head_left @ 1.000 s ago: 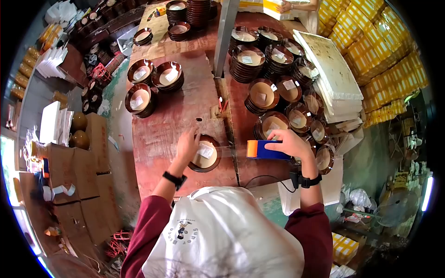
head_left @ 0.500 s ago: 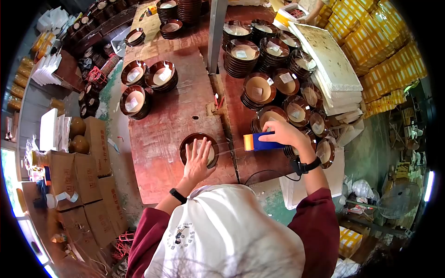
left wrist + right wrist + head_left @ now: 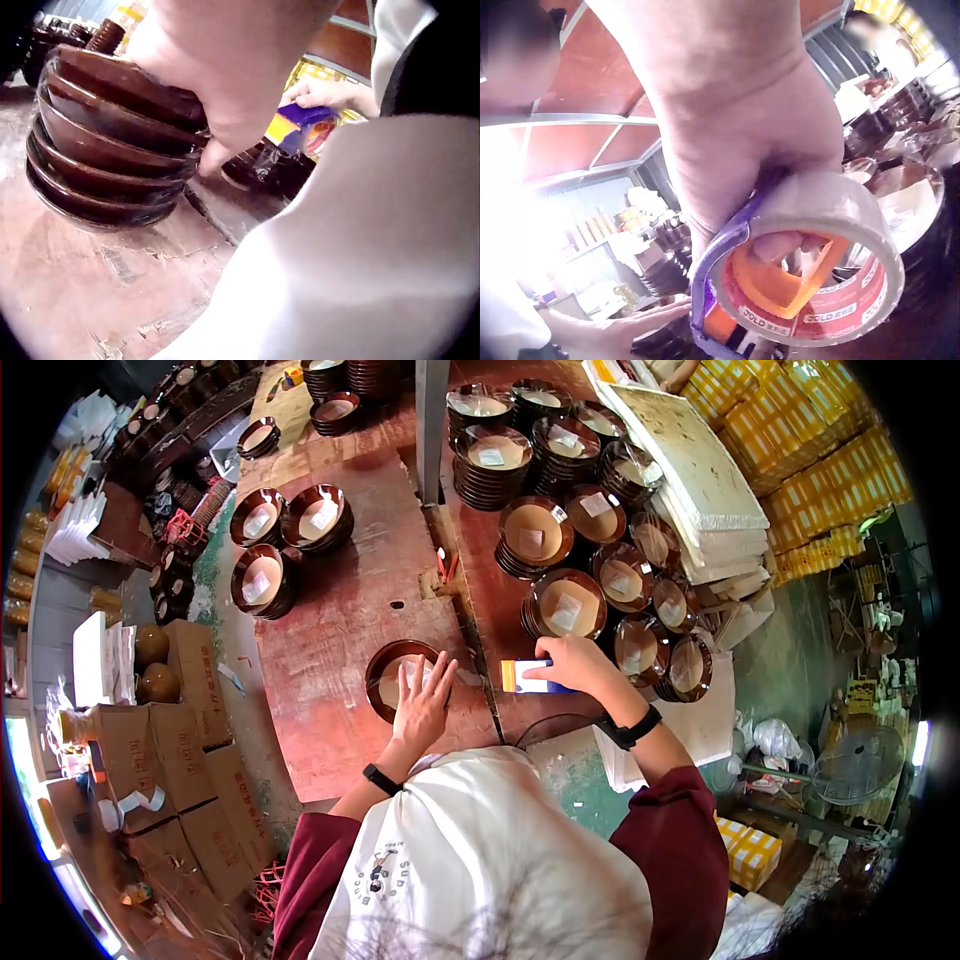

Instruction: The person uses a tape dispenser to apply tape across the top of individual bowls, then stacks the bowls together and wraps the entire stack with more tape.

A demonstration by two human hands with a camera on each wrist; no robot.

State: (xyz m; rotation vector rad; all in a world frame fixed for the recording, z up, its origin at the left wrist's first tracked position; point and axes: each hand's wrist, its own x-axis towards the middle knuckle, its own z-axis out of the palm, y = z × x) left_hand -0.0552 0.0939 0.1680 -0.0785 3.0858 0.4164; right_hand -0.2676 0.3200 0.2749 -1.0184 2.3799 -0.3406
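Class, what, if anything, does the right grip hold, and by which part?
The right grip holds a tape dispenser by its orange hub, fingers inside.

At centre we see the right hand [image 3: 751,142] gripping a dispenser [image 3: 733,231], fingers [image 3: 774,247] showing through the orange hub [image 3: 769,291] inside its tape [image 3: 847,199], while we find the left hand [image 3: 607,334] at lower left, bowls [image 3: 870,135] down the right side, a person [image 3: 894,54] at upper right and panels [image 3: 592,75] at upper left.
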